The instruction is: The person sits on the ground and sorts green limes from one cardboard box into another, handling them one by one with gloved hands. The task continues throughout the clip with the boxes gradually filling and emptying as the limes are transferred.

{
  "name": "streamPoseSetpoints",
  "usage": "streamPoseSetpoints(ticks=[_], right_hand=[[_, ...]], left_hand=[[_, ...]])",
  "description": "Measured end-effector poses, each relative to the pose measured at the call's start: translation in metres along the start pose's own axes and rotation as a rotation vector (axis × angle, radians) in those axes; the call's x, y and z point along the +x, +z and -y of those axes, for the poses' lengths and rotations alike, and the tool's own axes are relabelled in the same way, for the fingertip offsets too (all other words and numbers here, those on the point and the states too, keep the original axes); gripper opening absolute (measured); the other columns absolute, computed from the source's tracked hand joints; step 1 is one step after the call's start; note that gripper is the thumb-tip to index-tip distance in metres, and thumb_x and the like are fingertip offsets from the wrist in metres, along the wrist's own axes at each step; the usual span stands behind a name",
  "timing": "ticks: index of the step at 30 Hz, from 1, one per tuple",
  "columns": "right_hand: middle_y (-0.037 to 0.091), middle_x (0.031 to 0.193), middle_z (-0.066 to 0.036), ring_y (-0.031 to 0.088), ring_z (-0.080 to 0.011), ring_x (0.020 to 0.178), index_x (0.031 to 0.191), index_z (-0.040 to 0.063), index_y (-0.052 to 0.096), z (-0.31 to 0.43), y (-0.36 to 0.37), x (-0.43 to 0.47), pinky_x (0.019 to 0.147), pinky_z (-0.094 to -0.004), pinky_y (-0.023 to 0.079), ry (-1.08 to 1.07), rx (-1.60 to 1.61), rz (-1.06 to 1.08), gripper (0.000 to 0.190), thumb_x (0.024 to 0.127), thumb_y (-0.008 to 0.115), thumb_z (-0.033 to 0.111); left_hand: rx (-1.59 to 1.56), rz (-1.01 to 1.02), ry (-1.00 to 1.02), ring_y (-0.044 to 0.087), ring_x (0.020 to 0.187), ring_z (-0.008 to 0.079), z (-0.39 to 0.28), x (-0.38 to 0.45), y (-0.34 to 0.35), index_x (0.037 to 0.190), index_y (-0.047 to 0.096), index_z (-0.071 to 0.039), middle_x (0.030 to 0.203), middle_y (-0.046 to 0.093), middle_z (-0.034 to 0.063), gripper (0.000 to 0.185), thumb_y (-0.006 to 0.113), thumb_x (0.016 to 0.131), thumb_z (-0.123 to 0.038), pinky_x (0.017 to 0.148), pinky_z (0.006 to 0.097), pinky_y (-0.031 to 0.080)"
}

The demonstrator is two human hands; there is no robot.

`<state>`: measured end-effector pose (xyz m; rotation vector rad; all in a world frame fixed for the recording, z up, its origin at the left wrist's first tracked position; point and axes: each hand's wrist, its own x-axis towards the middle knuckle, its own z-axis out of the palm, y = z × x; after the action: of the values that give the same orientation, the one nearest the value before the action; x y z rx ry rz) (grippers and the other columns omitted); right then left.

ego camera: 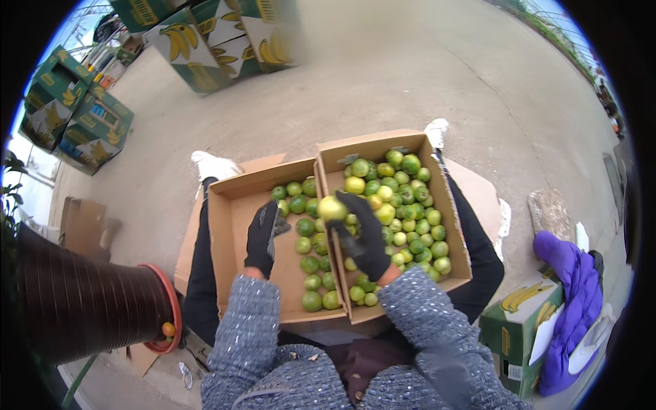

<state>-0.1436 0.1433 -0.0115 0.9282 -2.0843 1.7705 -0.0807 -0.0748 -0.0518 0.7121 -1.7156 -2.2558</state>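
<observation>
Two open cardboard boxes lie side by side across my legs. The left cardboard box (241, 302) holds green tomatoes (305, 227) in rows along its right side. Many loose green and yellowish tomatoes (410, 212) fill much of the right cardboard box (456, 220). Both my hands wear dark gloves. My right hand (361, 233) grips a yellow-green tomato (332, 208) above the wall between the boxes. Over the left box, beside the tomato rows, is my left hand (264, 238), fingers bent towards the right; whether something small is inside them cannot be seen.
A large dark ribbed pot (92, 292) with a red rim lies on the left. Banana boxes (220, 46) are stacked ahead, others (77, 113) at the far left. Near my right leg stand a banana box (517, 318) and a purple garment (574, 307).
</observation>
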Motion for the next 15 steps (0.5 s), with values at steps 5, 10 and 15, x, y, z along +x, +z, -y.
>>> streamPoseSetpoints(ticks=[5,10,15], right_hand=[[0.055,0.127,-0.011,0.055,-0.031,0.115,0.137,0.014,0.049,0.007,0.012,-0.017,0.097,-0.0411,0.045,-0.132,-0.197,0.334,0.057,0.084,0.071,0.023],[0.058,0.122,-0.01,0.057,-0.0303,0.109,0.129,0.016,0.053,-0.018,-0.007,0.001,0.091,-0.0417,0.046,-0.102,-0.41,0.145,0.048,0.085,0.069,0.025],[0.052,0.136,-0.013,0.055,-0.0331,0.116,0.137,0.014,0.048,-0.109,-0.061,0.043,0.1,-0.0443,0.041,0.209,-1.063,0.043,0.055,0.086,0.064,0.021]], left_hand=[[-0.075,0.372,-0.116,0.06,0.11,0.0229,-0.018,-0.046,0.033,0.137,0.047,-0.002,0.128,0.058,0.0123,0.045,0.053,0.1,-0.026,0.091,0.0397,0.053],[-0.116,0.054,-0.114,0.062,0.099,0.0196,0.003,-0.026,-0.001,0.124,0.054,0.001,0.115,0.06,0.0119,0.04,0.066,0.092,-0.02,0.084,0.0333,0.057],[0.31,-0.208,-0.007,0.063,0.086,0.0153,0.042,-0.011,-0.032,0.117,0.057,0.0,0.1,0.064,0.0103,0.051,0.082,0.077,-0.019,0.074,0.0291,0.056]])
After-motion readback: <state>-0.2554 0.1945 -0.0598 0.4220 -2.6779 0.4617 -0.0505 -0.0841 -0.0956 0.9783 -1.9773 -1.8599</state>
